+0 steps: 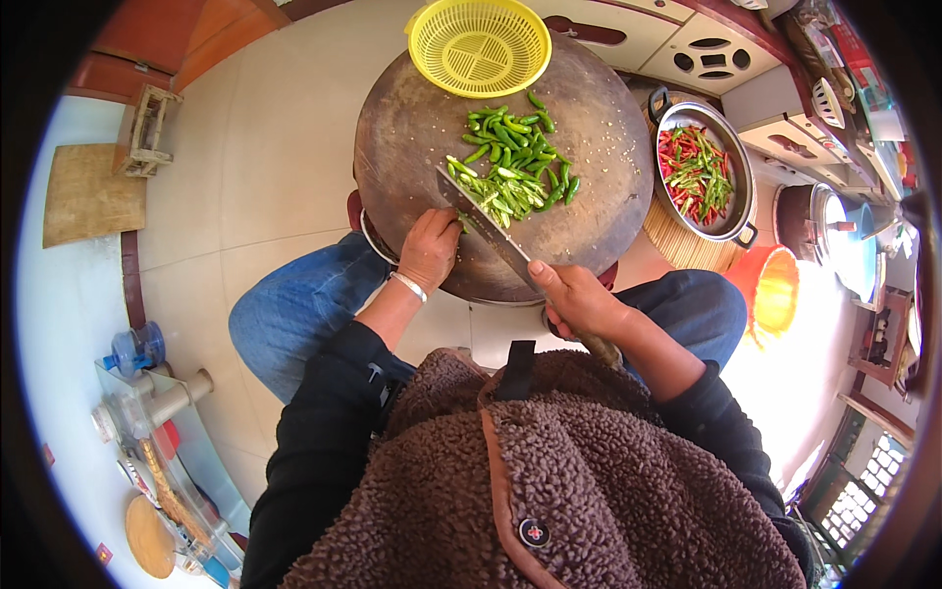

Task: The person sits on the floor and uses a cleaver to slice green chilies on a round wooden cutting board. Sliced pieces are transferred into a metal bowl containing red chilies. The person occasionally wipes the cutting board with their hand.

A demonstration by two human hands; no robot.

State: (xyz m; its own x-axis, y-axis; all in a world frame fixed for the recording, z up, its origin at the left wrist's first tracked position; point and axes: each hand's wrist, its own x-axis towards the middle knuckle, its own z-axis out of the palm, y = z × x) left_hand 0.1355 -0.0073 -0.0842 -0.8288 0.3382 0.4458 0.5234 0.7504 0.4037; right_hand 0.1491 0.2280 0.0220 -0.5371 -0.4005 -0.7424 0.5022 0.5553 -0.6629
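My right hand (585,298) grips the handle of a long kitchen knife (494,234). Its blade slants up and left across a round wooden chopping board (397,140). Left of the blade, my left hand (429,247) pinches a green chili pepper (464,222), mostly hidden by the fingers and the knife. Sliced green chili (511,195) lies in a pile just beyond the blade. Behind that pile are several whole green chili peppers (511,132). Pale seeds dot the wood.
A yellow plastic colander (480,82) rests at the board's far edge. To the right, a two-handled metal pan (742,158) holds cut red and green chilies (695,177) on a woven round mat (666,239). An orange bucket (762,287) stands nearer, by my right knee.
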